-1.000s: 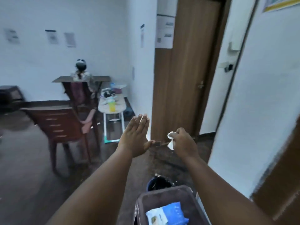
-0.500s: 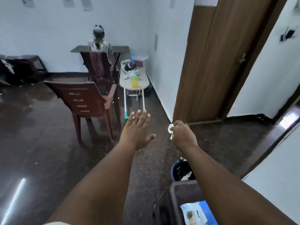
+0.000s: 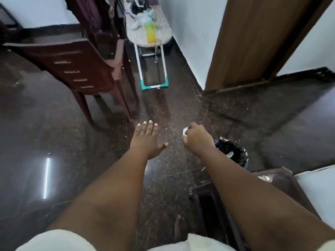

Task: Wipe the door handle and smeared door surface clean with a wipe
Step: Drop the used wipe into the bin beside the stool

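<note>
My right hand [image 3: 196, 139] is curled into a fist around a small white wipe [image 3: 184, 131], of which only a corner shows at the knuckles. My left hand [image 3: 145, 139] is held out flat, palm down, fingers straight and together, holding nothing. Both hands hover over the dark speckled floor. The brown wooden door [image 3: 253, 40] stands at the upper right, well beyond the hands; only its lower part is in view and its handle is out of frame.
A dark red plastic chair [image 3: 79, 69] stands at the left. A small oval table [image 3: 157, 31] with a yellow bottle [image 3: 151, 32] sits ahead by the white wall. A bin lined with a black bag [image 3: 233, 151] is just right of my right hand, a brown stool [image 3: 282, 180] nearer.
The view has tilted down from the door and walls to the floor. Both hands keep their poses, the right one still gripping the wipe. The blue packet on the stool has left the frame.
</note>
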Available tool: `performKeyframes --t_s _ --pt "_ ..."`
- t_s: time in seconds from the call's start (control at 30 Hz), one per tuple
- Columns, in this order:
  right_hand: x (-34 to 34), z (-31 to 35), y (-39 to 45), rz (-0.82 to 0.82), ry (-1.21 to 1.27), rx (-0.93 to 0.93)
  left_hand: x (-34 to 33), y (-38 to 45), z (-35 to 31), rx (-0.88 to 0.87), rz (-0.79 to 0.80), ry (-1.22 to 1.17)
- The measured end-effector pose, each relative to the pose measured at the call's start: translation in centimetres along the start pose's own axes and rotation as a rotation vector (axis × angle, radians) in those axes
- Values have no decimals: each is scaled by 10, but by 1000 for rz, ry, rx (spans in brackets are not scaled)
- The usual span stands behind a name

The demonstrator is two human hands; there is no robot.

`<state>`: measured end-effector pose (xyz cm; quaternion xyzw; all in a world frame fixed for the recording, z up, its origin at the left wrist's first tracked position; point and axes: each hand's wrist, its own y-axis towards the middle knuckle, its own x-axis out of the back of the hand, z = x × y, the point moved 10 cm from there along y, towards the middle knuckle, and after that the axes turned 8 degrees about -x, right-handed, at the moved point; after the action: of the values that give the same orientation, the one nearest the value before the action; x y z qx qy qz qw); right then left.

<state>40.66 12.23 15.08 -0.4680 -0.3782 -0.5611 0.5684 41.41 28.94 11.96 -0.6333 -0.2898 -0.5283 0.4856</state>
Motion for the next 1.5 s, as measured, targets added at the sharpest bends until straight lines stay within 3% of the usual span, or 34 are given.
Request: performKeyframes --t_s 0.17,0.33,0.57,0.7,0.8,1.03,1.5 --pt "-39 -61 63 93 -68 -132 -9 96 -14 -142 77 53" --pt "-44 -134 145 103 45 -276 17 218 -27 -240 104 152" --pt "-58 -223 190 205 96 -492 8 328 -117 -476 289 158" --pt "-77 -275 187 318 71 -583 -42 356 -158 -512 576 170" --pt "-78 -319 178 331 100 -738 -58 380 -183 -576 673 240" --pt "-91 -384 139 355 351 -1188 -45 446 -257 -769 675 305" --pt "-239 -437 121 343 591 -1392 -199 438 -316 -1037 773 563"
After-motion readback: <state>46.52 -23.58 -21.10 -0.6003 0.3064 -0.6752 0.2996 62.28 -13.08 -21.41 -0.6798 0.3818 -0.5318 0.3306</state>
